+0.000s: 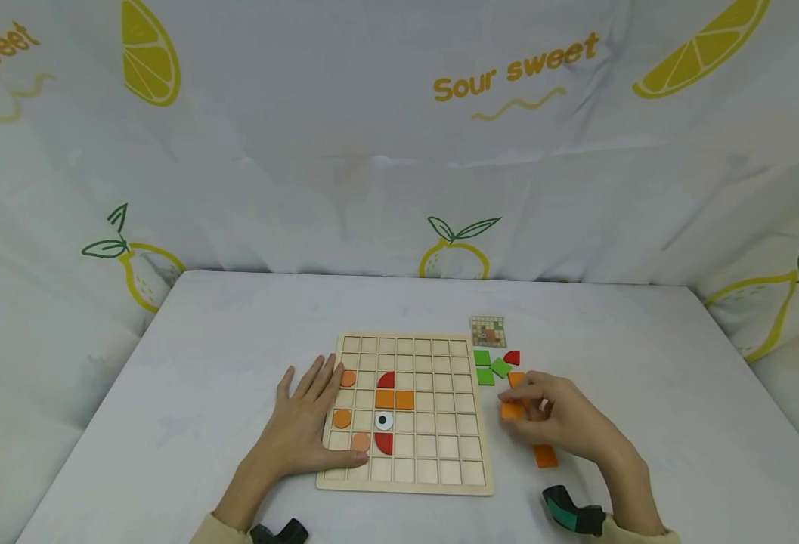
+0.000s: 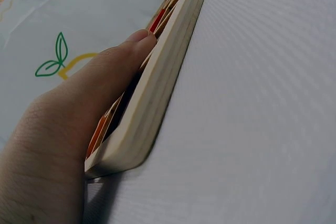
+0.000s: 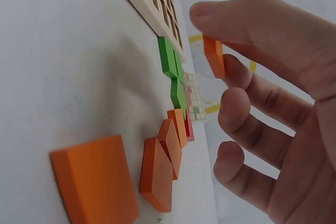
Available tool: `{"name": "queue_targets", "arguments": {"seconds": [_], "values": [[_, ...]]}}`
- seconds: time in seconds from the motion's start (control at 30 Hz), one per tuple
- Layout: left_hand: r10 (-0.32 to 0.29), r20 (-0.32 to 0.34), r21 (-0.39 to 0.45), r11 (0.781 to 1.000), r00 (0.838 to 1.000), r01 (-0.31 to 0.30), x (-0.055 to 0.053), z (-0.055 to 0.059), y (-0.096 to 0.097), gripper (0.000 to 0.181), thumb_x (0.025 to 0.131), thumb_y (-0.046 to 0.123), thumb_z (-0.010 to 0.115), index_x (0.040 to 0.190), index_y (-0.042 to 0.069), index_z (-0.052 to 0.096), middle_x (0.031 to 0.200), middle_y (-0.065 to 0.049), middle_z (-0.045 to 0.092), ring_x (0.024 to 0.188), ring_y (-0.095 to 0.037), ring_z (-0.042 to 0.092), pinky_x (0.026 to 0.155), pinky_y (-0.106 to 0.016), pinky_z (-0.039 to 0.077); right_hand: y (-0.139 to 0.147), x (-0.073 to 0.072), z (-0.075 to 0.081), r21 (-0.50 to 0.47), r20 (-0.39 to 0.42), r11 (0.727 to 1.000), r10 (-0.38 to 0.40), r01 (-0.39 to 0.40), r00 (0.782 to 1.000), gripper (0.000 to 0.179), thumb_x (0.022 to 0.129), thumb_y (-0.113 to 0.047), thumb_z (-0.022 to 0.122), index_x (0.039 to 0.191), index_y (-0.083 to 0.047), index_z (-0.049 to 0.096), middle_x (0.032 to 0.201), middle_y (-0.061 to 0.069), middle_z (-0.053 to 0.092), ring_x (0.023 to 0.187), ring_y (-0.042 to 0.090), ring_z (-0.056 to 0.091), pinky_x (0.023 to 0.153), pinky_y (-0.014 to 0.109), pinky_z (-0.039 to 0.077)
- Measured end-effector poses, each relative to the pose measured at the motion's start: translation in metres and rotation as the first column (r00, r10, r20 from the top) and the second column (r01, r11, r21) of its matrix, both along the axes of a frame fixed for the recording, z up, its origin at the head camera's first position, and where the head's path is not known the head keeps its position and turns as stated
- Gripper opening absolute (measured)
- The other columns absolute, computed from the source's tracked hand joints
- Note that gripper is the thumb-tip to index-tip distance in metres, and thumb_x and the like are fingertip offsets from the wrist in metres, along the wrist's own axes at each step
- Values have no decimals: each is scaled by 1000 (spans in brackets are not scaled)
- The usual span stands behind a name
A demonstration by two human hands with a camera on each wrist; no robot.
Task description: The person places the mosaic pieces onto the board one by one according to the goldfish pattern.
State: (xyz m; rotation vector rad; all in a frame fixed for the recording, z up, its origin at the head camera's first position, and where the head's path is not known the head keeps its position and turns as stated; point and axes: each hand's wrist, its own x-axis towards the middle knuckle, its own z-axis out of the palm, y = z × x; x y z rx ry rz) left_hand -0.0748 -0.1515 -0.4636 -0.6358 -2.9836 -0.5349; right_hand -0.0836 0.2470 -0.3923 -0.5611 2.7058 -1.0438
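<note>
A square wooden grid board [image 1: 435,471] lies on the table. My left hand [image 1: 300,431] rests over its left side, fingers spread along the edge and thumb across a front corner cell. In the right wrist view, an orange square tile [image 3: 213,56] is pinched between the thumb and index finger of my right hand [image 1: 562,415], raised just right of the board. The board's cells hold orange discs [image 1: 342,418], red quarter-circles [image 1: 384,443], two orange squares [image 1: 404,400] and a white disc with a black dot [image 1: 384,421].
Green square tiles [image 1: 485,376] and a red quarter-circle [image 1: 512,357] lie beyond my right hand, by a small printed pattern card [image 1: 488,332]. More orange tiles [image 3: 97,179] lie on the table below that hand. A white lemon-print cloth [image 1: 345,189] hangs behind the table.
</note>
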Motion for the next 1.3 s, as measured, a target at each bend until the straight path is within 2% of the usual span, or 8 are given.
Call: {"name": "queue_targets", "arguments": {"seconds": [0.17,0.43,0.63,0.8,1.03,1.13,1.3], "values": [[2,0,-6,1000,1000,-2,0,0,0,135,63,90,66,162,8,27,171,-10,23,161,-31,18,124,-68,4,-5,1,0,-17,-63,1000,2,-3,998,28,79,-9,85,106,-13,80,90,-6,62,75,8,53,63,21,49],[-1,-3,-4,1000,1000,1,0,1,0,134,63,89,66,162,7,28,171,-10,24,161,-31,19,123,-68,4,-17,4,-2,-125,-175,992,-17,-5,984,29,76,-1,85,105,-7,80,94,-4,65,76,13,55,62,21,47],[-6,-4,-5,1000,1000,6,0,1,0,134,63,89,66,162,7,27,171,-10,23,161,-31,19,123,-68,4,-31,2,-9,-255,-238,964,11,-74,971,27,79,0,85,105,-1,79,97,0,68,80,4,63,70,20,57],[-6,1,0,1000,1000,6,0,1,0,134,63,89,66,162,7,27,171,-11,23,161,-32,18,123,-68,4,-48,2,-13,-404,-236,906,31,-127,971,27,81,4,81,108,6,76,98,8,69,84,4,68,78,20,61],[-7,13,5,1000,1000,7,0,2,0,134,64,88,66,162,6,27,171,-11,22,161,-31,17,124,-68,3,-77,7,-19,-613,-217,777,8,-143,976,31,80,12,78,111,9,74,100,15,70,84,8,67,82,20,61],[-6,14,4,1000,1000,6,0,3,0,134,64,87,67,162,6,27,171,-11,22,161,-32,17,124,-68,3,-88,9,-21,-652,-226,746,-22,-134,974,31,80,12,79,110,7,75,98,17,73,83,8,70,81,22,62],[-5,4,2,1000,1000,5,0,2,0,133,63,87,68,162,6,28,171,-11,23,161,-32,18,124,-67,4,-102,11,-28,-666,-264,727,-25,-164,964,25,82,5,80,107,6,76,98,21,76,86,13,73,79,25,63]]}}
